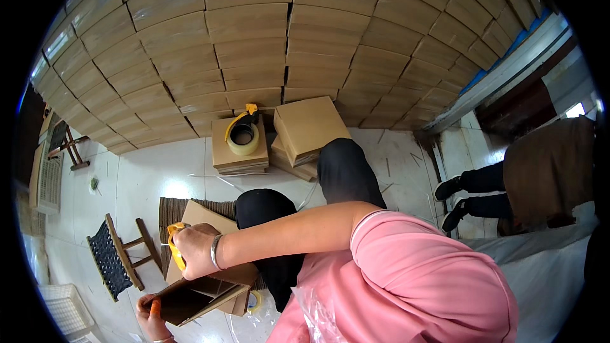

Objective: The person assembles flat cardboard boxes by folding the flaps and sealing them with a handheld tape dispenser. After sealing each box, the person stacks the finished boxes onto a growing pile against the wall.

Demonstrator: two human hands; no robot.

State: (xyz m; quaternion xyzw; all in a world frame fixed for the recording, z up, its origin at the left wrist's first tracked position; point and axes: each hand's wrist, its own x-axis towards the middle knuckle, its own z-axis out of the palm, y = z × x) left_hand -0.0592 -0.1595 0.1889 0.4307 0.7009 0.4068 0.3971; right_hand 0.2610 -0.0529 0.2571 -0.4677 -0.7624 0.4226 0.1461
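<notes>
My right hand point(198, 253), with a silvery bracelet at its wrist, is closed around a yellow tool point(176, 249). The fingers cover much of the tool, so its exact kind is unclear. Below it, an unclosed cardboard box point(190, 302) is tilted, its dark inside showing. My left hand point(152, 319) pinches the box's edge at the lower left. Flat brown cardboard point(206, 217) lies just beyond my right hand. A roll of clear tape point(254, 302) is on the floor beside the box.
Stacked cartons point(248, 32) form a wall ahead. A yellow tape dispenser point(243, 136) rests on a cardboard stack point(238, 164), beside another carton point(310, 128). A folding stool point(121, 254) and a white basket point(67, 308) are at left. Another person's legs point(480, 184) show at right.
</notes>
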